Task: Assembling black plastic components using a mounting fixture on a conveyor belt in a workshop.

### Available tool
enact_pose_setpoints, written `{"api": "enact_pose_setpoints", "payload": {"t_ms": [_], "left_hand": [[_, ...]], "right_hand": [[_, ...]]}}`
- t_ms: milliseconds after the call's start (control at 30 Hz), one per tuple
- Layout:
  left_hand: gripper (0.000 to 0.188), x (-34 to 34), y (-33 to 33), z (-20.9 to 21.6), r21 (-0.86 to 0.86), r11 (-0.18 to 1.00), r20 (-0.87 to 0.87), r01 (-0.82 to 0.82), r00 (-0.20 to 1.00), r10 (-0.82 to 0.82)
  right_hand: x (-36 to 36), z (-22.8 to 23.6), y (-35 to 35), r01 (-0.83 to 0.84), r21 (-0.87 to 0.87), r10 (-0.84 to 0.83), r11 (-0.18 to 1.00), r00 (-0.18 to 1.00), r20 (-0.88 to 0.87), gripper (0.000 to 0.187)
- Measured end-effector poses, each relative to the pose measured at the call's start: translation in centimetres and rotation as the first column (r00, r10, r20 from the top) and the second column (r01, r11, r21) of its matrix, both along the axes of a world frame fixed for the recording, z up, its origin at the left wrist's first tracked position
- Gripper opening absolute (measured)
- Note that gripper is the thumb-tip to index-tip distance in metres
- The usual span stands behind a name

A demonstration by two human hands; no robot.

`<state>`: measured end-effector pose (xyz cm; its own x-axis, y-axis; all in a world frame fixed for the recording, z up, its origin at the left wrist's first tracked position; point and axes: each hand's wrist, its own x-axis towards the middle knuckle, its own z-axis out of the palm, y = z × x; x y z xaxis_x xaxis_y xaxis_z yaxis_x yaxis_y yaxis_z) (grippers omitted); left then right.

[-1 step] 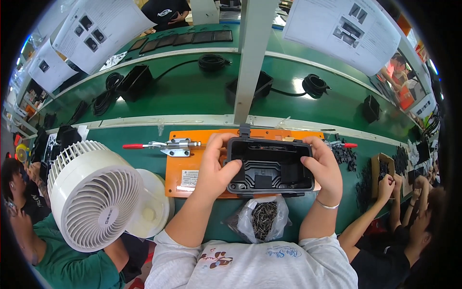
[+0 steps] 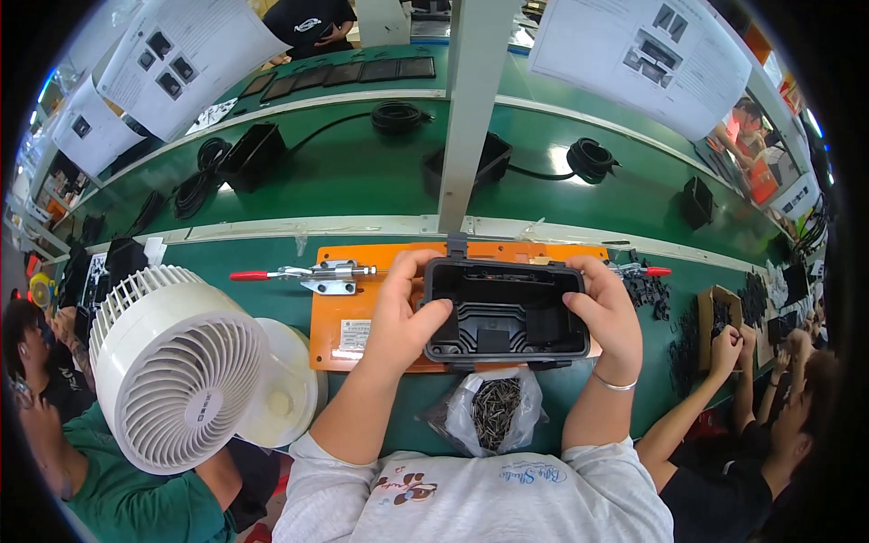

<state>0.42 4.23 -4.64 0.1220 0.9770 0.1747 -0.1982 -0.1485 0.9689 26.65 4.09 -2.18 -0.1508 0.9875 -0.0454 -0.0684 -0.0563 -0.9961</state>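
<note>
A black plastic box [image 2: 493, 340], its inside facing up toward me, is gripped by both hands above an orange fixture plate [image 2: 339, 312]. My left hand [image 2: 409, 308] closes on the box's left end, thumb over the rim and fingers behind the wall. On the other end, my right hand [image 2: 605, 306] grips the same way, thumb tip inside the rim. A black latch [image 2: 458, 244] sticks up from the box's far side. Red-handled toggle clamps [image 2: 337, 276] sit at both ends of the plate; the right one is partly hidden behind my right hand.
Just in front of me lies a clear bag of metal screws [image 2: 494, 414]. A white fan [image 2: 181, 371] stands at left. Small black parts [image 2: 644, 294] lie to the right, beside a cardboard box [image 2: 720, 312]. Beyond a metal post [image 2: 471, 118], the green belt [image 2: 362, 172] carries black boxes with cables. Co-workers sit on both sides.
</note>
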Motion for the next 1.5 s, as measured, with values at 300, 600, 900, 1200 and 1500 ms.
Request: {"api": "enact_pose_setpoints", "payload": {"t_ms": [300, 600, 900, 1200, 1500], "left_hand": [[0.052, 0.2, 0.2, 0.1, -0.112, 0.993, 0.16, 0.043, 0.987, -0.024], [0.056, 0.0, 0.2, 0.1, -0.114, 0.993, 0.223, 0.032, 0.975, -0.006], [0.058, -0.3, 0.9, -0.7, -0.12, 0.992, 0.152, 0.033, 0.988, -0.014], [0.059, -0.7, 1.6, -1.7, 0.012, 0.997, -0.041, -0.074, 0.996, 0.074], [0.055, -1.7, 1.2, -0.4, 0.411, 0.911, -0.671, -0.04, 0.663, 0.332]], "right_hand": [[-0.4, -0.6, 0.7, 0.029, 0.111, -0.039, 0.993, 0.995, 0.089, 0.043], [-1.8, 0.1, 0.5, 0.054, 0.099, -0.046, 0.994, 0.995, -0.086, 0.043], [-1.6, -1.3, 1.6, 0.071, 0.266, -0.056, 0.961, 0.996, -0.064, 0.044], [-1.3, -2.9, 2.9, 0.055, 0.299, -0.078, 0.953, 0.995, 0.068, 0.04], [-1.1, -2.6, 2.8, -0.117, 0.611, -0.22, 0.783, 0.867, 0.448, 0.036]]}}
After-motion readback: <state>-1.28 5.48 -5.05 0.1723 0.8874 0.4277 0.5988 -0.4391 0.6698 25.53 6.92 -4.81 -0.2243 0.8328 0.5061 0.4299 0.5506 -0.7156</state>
